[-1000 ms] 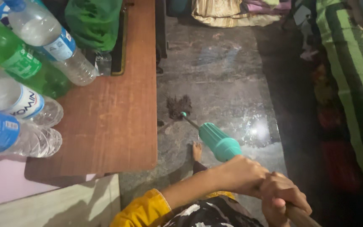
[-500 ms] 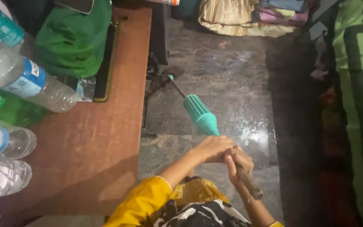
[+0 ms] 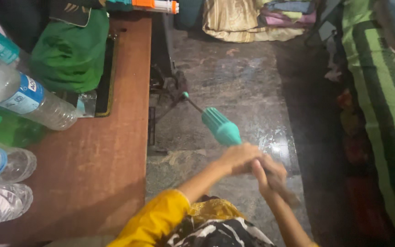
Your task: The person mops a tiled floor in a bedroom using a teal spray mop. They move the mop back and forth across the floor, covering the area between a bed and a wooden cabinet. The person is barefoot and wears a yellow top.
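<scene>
Both my hands grip a long mop handle that slants up and left over the floor. My left hand (image 3: 237, 158), with a yellow sleeve behind it, holds the handle just below its teal ribbed collar (image 3: 221, 126). My right hand (image 3: 270, 176) is closed on the brown wooden shaft a little lower. Beyond the collar a thin rod runs to a small teal tip (image 3: 185, 95) near the base of the wooden table (image 3: 106, 151). The mop head is hidden in the dark by the table leg.
On the table's left lie several plastic bottles (image 3: 24, 98) and a green cloth (image 3: 72, 55). The stone floor (image 3: 252, 87) looks wet and shiny. Folded clothes (image 3: 252, 20) lie at the far end, and a green striped mat (image 3: 385, 105) runs along the right.
The view has shifted, so the table and bottles slid left and down. The mop handle has swung further forward and up, its tip now reaching the table's base. Both hands stayed on it.
</scene>
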